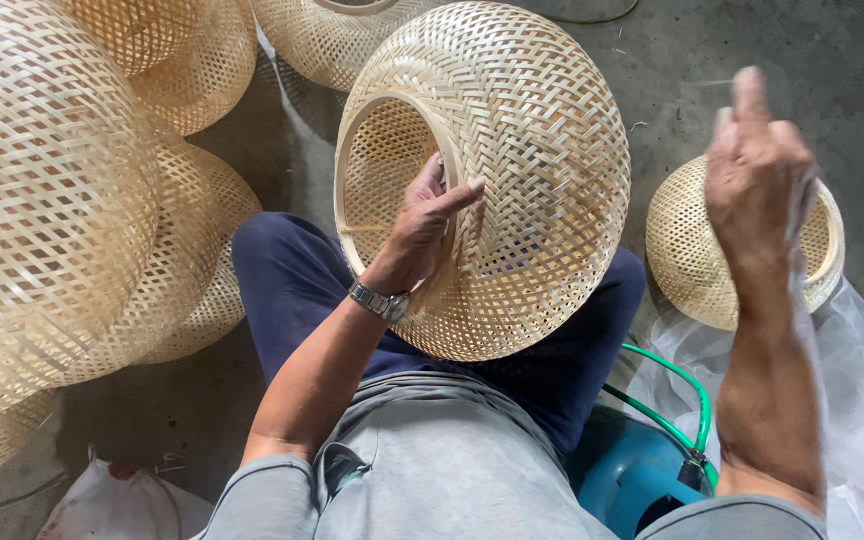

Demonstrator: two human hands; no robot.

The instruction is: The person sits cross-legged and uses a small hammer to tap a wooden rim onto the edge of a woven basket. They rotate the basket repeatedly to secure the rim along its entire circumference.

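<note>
A round woven bamboo shade [532, 170] rests tilted on my lap, its ringed opening facing left. My left hand [427, 225] grips the shade at the rim of that opening, thumb on the outside weave, fingers inside. A metal watch [380, 301] sits on that wrist. My right hand [757, 170] is raised in the air to the right, apart from the shade, fingers together and pointing up; nothing clear shows in it. A smaller woven shade [687, 255] lies on the floor behind that hand.
Several large woven shades [52, 200] are piled at the left and along the top. Clear plastic sheeting [862, 380] lies at the right. A blue container [632, 475] with a green hose [687, 385] stands by my right knee. A white bag [117, 500] lies at lower left on the concrete floor.
</note>
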